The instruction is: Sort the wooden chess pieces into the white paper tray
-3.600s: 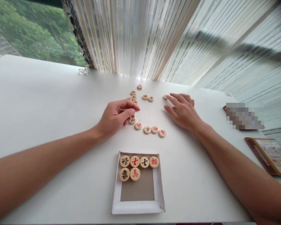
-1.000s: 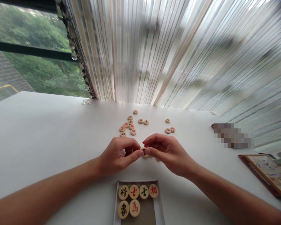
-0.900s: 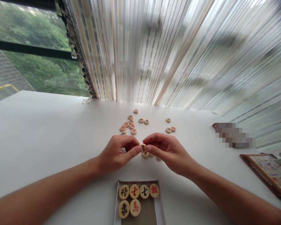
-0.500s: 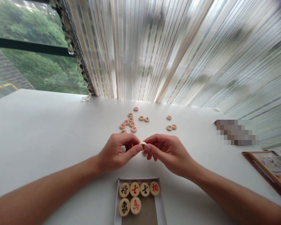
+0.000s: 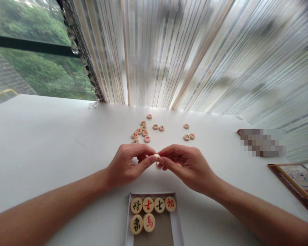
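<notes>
Between the fingertips of my left hand (image 5: 132, 164) and my right hand (image 5: 184, 165) is a round wooden Chinese chess piece (image 5: 156, 155), pinched from both sides above the table. Its pale edge faces me, and the character on it cannot be read now. Another piece (image 5: 158, 164) shows partly just below it, mostly hidden by my fingers. Nearer to me, a shallow open box (image 5: 179, 225) holds several pieces in two rows: a full upper row and, at the left of the second, a black piece (image 5: 137, 224) beside a red horse piece (image 5: 149, 222).
Several loose chess pieces (image 5: 145, 133) lie beyond my hands on the white table (image 5: 66, 143). A small group (image 5: 186, 137) sits farther right. At the right edge are a blurred-out item (image 5: 263, 141) and a brown-framed box (image 5: 295, 184). A string curtain (image 5: 149, 61) hangs behind.
The held piece has been tilted, so its black character no longer shows and its edge faces me. Both hands stay in nearly the same place; the view has shifted slightly.
</notes>
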